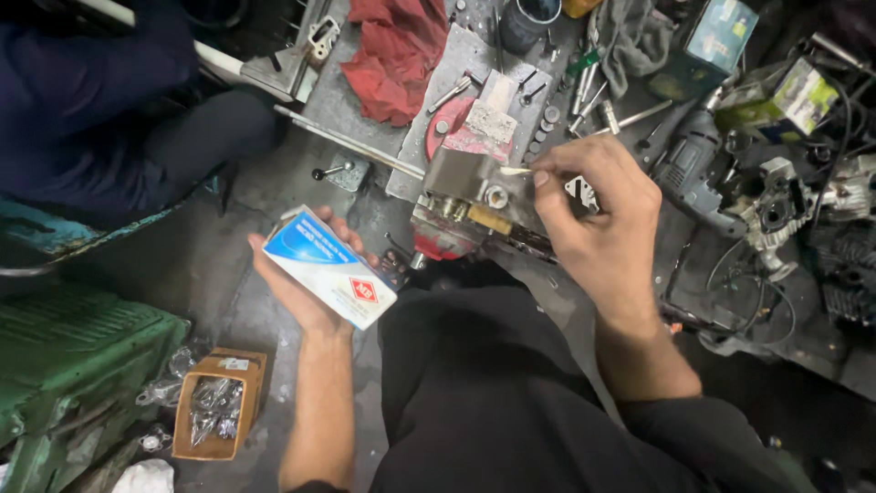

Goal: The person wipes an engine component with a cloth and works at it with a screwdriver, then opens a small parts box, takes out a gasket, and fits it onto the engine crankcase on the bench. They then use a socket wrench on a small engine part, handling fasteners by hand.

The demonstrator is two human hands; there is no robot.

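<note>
Blue-and-white box [328,267] lies across the left hand [306,283], fingers curled loosely under it, low beside the lap. Right hand [593,215] pinches 1 small pale stick [516,171] between thumb and forefinger, its tip over a metal block [465,183]; red rag [397,55] and drill [689,164] lie near.
</note>
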